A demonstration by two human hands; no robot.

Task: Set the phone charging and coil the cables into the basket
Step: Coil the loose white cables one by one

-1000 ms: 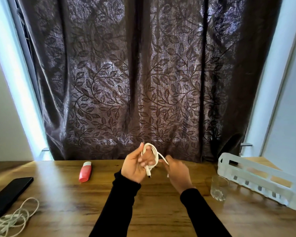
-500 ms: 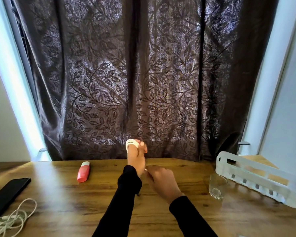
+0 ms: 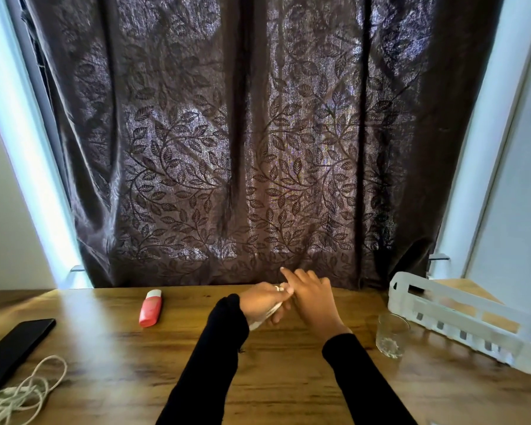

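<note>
1. Dark leaf-patterned curtain (image 3: 227, 148) hung behind a wooden table (image 3: 288, 378).
2. Both hands met above the table's far middle, touching each other.
3. The left hand (image 3: 262, 303) was closed round a white cable (image 3: 265, 315); a blurred stretch of it showed under the palm and a small loop at the fingertips.
4. The right hand (image 3: 311, 297) lay against the left with fingers loosely spread, forefinger raised; whether it pinched the cable I could not tell.
5. A white basket (image 3: 460, 320) sat at the right edge, a glass (image 3: 391, 335) just beside it.
6. At the far left lay a black phone (image 3: 16, 348), with a second cable (image 3: 19, 394) tangled by its near end.
7. A red-and-white object (image 3: 151, 308) lay left of the hands.
</note>
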